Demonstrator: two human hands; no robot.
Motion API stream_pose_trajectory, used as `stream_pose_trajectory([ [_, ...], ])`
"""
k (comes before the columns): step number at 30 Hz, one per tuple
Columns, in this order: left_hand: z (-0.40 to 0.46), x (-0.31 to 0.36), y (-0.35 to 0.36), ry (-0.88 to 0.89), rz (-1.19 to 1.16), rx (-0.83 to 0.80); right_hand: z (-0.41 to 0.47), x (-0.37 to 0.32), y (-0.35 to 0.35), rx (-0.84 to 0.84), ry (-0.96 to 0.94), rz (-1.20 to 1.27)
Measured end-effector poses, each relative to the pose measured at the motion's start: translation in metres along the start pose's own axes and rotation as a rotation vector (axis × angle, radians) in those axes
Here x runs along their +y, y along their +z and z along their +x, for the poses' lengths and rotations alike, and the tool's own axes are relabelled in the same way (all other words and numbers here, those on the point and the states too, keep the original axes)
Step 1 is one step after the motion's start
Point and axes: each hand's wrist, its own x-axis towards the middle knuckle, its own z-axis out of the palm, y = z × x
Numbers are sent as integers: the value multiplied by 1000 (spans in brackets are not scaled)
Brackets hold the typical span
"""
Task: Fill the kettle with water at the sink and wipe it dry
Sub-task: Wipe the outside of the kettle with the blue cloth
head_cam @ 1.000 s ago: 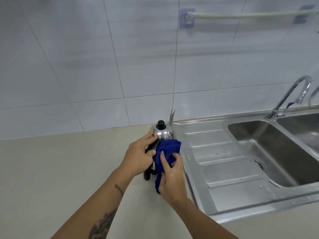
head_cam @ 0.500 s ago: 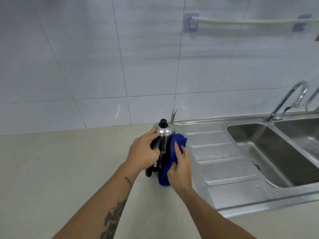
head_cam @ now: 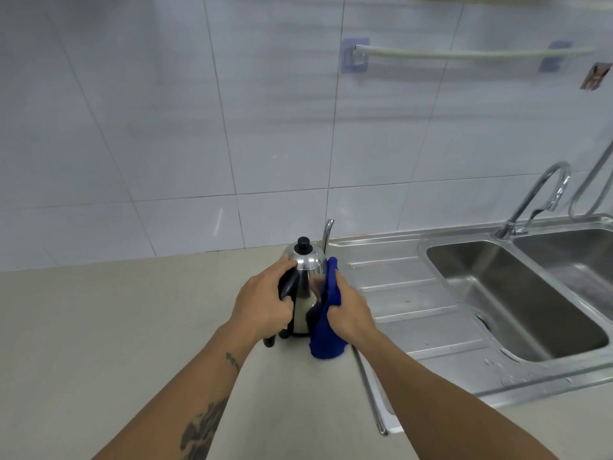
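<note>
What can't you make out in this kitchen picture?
Head view:
- Kettle water level: lid on, steel walls hide it.
- Kettle's right side: covered by blue cloth and right hand.
- Handle: mostly under left hand.
- Second sink basin: cut off by right edge.
- Wall sticker: too small.

Under our left hand [head_cam: 262,303] most of the kettle's black handle [head_cam: 288,284] is hidden. Our right hand [head_cam: 348,310] and the blue cloth [head_cam: 326,336] cover the kettle [head_cam: 306,283] wall beneath them. Farther right, the second sink basin [head_cam: 577,260] runs off frame.
</note>
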Motion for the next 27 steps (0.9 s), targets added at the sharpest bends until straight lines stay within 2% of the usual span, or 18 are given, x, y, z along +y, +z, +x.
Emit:
stream_pose_trajectory([
  [7,1,-27,-21,29,71,-89,7,-18,6,160,-233,37],
  [10,2,-35,-23,65,147,-48,3,-13,9,98,-204,56],
  [16,0,-40,-21,105,357,89,-19,19,20,-56,-31,90],
  [19,-2,-46,-17,155,386,164,-11,7,15,3,-80,89],
  [23,2,-59,-12,233,477,182,3,-21,14,75,-229,109],
  [27,2,-53,-1,226,431,221,7,-14,19,59,-207,108],
])
